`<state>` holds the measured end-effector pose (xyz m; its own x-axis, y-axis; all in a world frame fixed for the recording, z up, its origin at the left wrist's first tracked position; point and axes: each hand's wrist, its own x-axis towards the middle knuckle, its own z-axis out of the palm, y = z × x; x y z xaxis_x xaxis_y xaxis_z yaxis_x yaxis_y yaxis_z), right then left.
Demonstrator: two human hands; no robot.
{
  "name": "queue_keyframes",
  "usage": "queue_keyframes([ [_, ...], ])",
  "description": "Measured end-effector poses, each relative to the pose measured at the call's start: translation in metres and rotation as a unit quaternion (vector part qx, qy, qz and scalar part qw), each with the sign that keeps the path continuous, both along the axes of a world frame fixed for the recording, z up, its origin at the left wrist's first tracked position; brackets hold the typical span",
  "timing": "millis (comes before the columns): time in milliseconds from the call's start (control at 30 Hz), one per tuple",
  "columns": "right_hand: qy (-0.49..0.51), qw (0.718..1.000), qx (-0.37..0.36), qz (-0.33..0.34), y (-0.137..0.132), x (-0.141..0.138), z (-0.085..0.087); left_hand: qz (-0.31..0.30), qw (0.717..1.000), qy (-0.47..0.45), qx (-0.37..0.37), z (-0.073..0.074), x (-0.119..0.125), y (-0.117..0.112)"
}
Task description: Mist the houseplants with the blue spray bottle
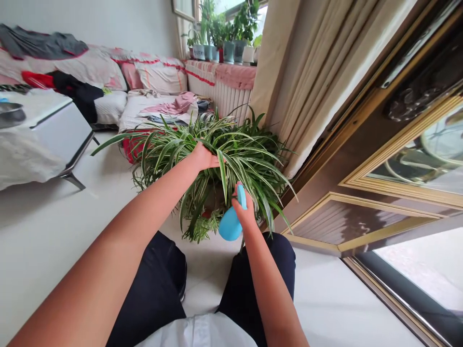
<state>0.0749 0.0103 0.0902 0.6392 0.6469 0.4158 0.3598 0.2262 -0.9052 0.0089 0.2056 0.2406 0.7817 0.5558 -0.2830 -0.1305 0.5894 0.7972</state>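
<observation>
A large variegated spider plant (246, 161) with long green-and-white leaves spreads over the floor in front of me. My left hand (203, 158) reaches in from the left and grips a bunch of its leaves, with the fingers hidden among them. My right hand (244, 208) holds a light blue spray bottle (230, 224) low beside the plant, its upper part against my palm. The leaves hide most of the pot, and a little dark soil or pot side (213, 197) shows below my left hand.
Dark shorts cover my knees at the bottom. A glass door with gold trim (365, 221) and a beige curtain (311, 82) stand to the right. Behind the plant are a white radiator (224, 96), potted plants on a sill (227, 52), a cluttered bed and a low table (61, 130).
</observation>
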Motion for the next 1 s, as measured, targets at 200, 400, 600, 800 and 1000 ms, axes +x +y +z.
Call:
queue_keyframes([
  [200,0.040,0.999,0.026,-0.020,0.005,0.017,0.010,-0.050,0.998,-0.037,0.024,-0.009,-0.024,0.001],
  [400,0.082,0.989,0.051,-0.113,-0.022,0.033,0.036,-0.037,0.992,-0.112,0.040,-0.022,-0.057,0.002],
  [600,0.058,0.989,0.041,-0.130,-0.042,0.062,0.042,-0.049,0.989,-0.132,0.037,-0.029,-0.091,0.001],
  [800,0.069,0.984,0.026,-0.159,-0.056,0.074,0.031,-0.056,0.988,-0.142,-0.010,-0.051,-0.119,0.005],
  [1000,0.064,0.989,0.013,-0.132,-0.061,0.092,0.057,-0.104,0.977,-0.170,-0.076,-0.113,-0.155,-0.015],
])
